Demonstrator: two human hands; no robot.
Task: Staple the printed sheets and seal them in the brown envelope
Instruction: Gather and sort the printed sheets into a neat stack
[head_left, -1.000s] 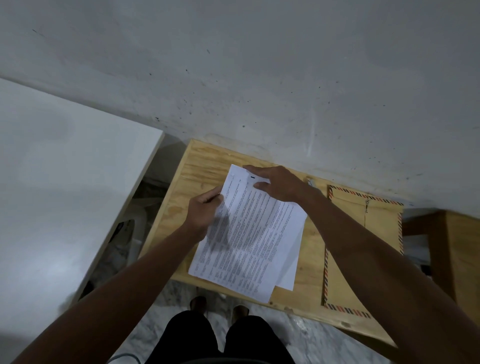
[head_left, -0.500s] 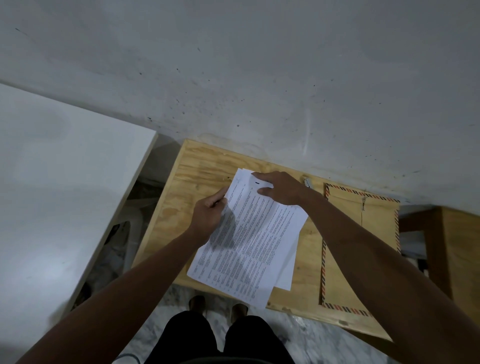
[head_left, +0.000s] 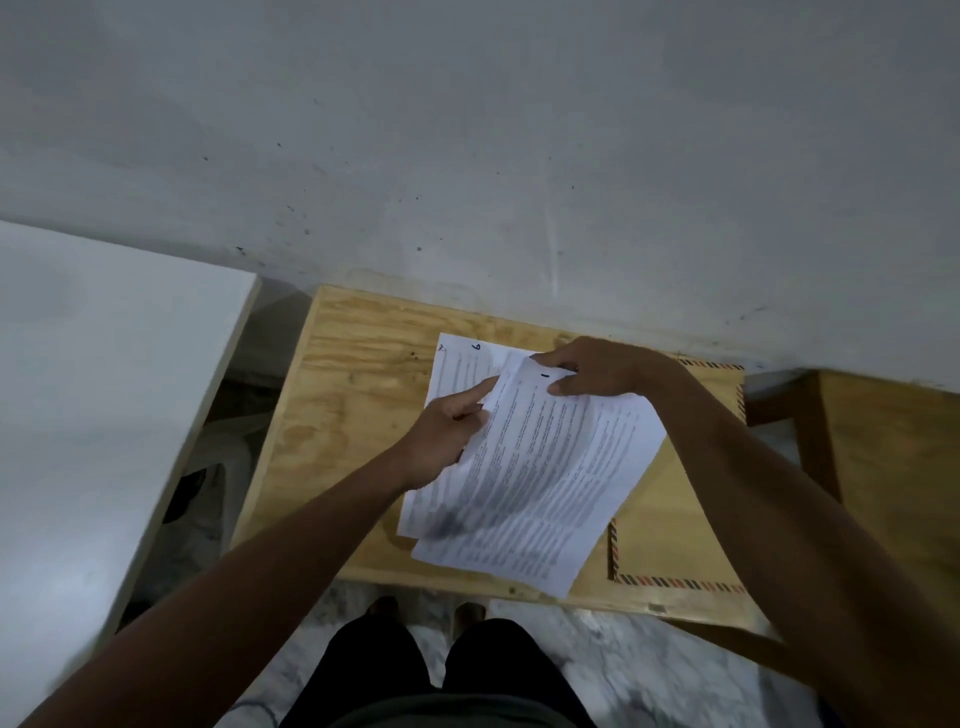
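— So what carries everything?

— A small plywood desk (head_left: 363, 395), its grain showing, pushed with its far edge against a pale grey wall (head_left: 519, 156) speckled with dark marks. A white tabletop (head_left: 104, 389) stands off the desk's left edge, and a second wooden piece (head_left: 893, 467) sits past the right edge. Below the near edge the floor is marbled tile (head_left: 623, 670), and the person's dark trousers (head_left: 436, 675) and shoe tips show there.

— And the printed sheets?

— They lie over the middle of the desk. One printed sheet (head_left: 457, 369) rests flat toward the far edge, with handwritten marks at its top. The top printed sheets (head_left: 550, 483) are raised and skewed across it, their lower corner hanging past the near edge.

— How do the hands stand?

— The right hand (head_left: 597, 369) pinches the top edge of the raised sheets, thumb over the paper, fingers curled behind. The left hand (head_left: 447, 436) has its fingers curled at the left edge of those sheets with the forefinger stretched out along the paper; it appears to hold them, though the grip underneath is hidden.

— The brown envelope?

— The brown envelope (head_left: 670, 519) lies flat toward the desk's right edge, its striped red-and-dark border running along the near and right sides, partly covered by the sheets and the right forearm.
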